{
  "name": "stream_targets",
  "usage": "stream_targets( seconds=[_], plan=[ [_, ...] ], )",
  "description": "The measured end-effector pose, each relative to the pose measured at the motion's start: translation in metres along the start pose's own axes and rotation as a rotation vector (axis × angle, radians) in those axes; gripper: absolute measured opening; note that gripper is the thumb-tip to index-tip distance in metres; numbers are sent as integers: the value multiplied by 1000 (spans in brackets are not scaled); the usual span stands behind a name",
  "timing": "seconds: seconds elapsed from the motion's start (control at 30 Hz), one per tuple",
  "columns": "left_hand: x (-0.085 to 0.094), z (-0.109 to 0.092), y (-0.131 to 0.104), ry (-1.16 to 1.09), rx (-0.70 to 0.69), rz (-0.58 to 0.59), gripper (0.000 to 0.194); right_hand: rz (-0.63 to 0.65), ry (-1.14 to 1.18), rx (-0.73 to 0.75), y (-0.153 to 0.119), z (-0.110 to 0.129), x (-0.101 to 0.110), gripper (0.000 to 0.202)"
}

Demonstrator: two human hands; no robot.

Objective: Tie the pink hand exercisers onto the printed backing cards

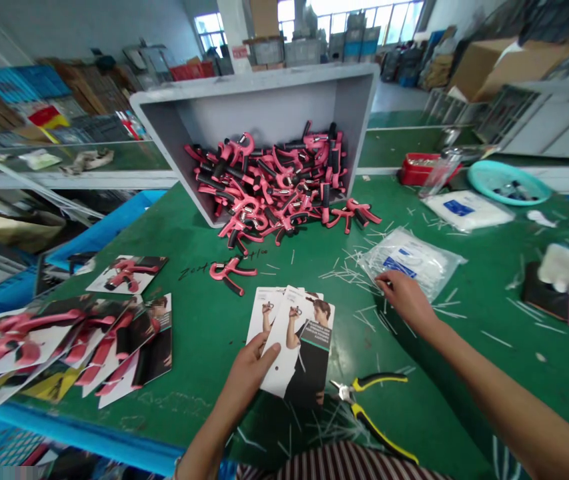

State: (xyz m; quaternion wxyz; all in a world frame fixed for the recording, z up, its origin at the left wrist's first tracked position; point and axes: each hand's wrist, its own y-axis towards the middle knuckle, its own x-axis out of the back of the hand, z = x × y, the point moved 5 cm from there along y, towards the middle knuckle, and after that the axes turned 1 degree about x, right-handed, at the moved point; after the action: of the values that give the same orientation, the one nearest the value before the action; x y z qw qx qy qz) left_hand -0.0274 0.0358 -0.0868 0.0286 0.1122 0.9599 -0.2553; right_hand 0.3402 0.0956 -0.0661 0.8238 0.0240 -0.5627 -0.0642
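Striped cloth [329, 465]; L hand [251, 363] holding cards [309, 360]; R hand [404, 298], fingers narrow; bin [269, 113] w/ handgrips [289, 180].

Cards [301, 363] in left hand [250, 365], pliers [345, 393] nearby

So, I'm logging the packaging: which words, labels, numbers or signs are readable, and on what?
"ADJUSTABLE", likely "STRENGTHENER" too: front card in the left hand; other lines blurred.
"100", probably: handwriting on the green tabletop; rest unclear.
Too blurred: blue label on the clear plastic bag.
Too small: pillar sign.
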Motion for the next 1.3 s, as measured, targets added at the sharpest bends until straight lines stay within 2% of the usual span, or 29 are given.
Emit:
stream_targets(
  seconds=[0.17,0.27,0.37,0.47,0.67,0.9,1.03,1.1,1.13,1.2,1.3],
  plan=[
    [2,-6,-7,-213,22,-46,58,83,-48,-110,43,-1,-9,19],
    [4,2,-12,-281,52,-60,54,149,-13,-147,60,2,-22,14],
    [5,10,-12,-277,57,-61,49,256,110,-123,68,4,-29,11],
    [13,4,-10,-214,18,-65,43,334,290,-116,63,2,-26,13],
    [33,-28,-7,6,-100,-63,37,415,754,-109,28,11,-16,31],
    [13,-26,-7,-10,-93,-3,36,463,1078,-103,-1,55,-31,37],
    [2,-31,-8,-23,-126,51,34,436,1300,-122,-16,99,-29,26],
    [-2,-36,-9,1,-154,86,32,402,1323,-68,-27,125,-20,22],
    [-3,-38,-9,18,-166,95,31,355,1282,-18,-34,137,-14,19],
    [-6,-41,-9,55,-185,83,29,175,1134,105,-48,156,-1,14],
    [-8,-42,-10,94,-208,47,28,-77,874,310,-68,175,9,7]
  ],
)
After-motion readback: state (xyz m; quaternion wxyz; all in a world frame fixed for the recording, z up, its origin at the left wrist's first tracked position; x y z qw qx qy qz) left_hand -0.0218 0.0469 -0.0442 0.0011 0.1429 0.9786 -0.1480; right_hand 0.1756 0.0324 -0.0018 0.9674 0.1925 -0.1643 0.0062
